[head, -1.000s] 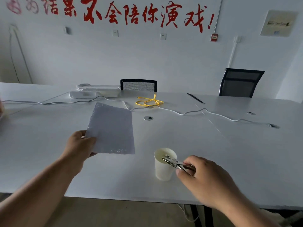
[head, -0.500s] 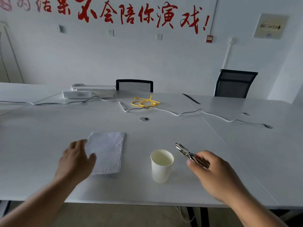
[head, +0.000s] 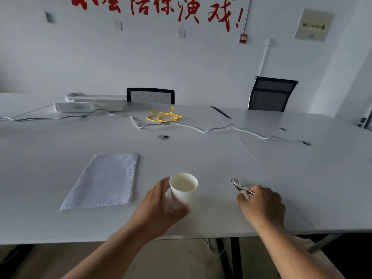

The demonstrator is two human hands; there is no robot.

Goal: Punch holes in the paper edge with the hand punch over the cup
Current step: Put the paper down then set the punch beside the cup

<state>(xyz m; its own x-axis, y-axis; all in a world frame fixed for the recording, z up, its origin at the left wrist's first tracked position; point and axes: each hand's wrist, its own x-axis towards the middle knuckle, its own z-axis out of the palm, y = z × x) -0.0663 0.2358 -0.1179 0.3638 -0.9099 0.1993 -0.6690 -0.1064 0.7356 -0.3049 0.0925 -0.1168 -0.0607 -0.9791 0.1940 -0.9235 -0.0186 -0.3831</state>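
A white paper cup (head: 183, 190) stands upright on the white table (head: 221, 158) near its front edge. My left hand (head: 161, 204) is wrapped around the cup's left side and lower wall. The sheet of paper (head: 104, 182), with rows of small holes along its edges, lies flat on the table to the left of the cup, with no hand on it. My right hand (head: 261, 204) is to the right of the cup and grips the metal hand punch (head: 240, 187), whose jaw end points up and left, low over the table.
A yellow cable (head: 164, 117) and a white cord (head: 201, 129) lie across the far table. White trays (head: 90, 102) sit at the back left. Two black chairs (head: 150, 96) stand behind the table. A round grommet (head: 163, 137) lies beyond the paper.
My left hand laid the paper flat, let it go and moved right onto the cup. My right hand carried the punch away from over the cup to the right.
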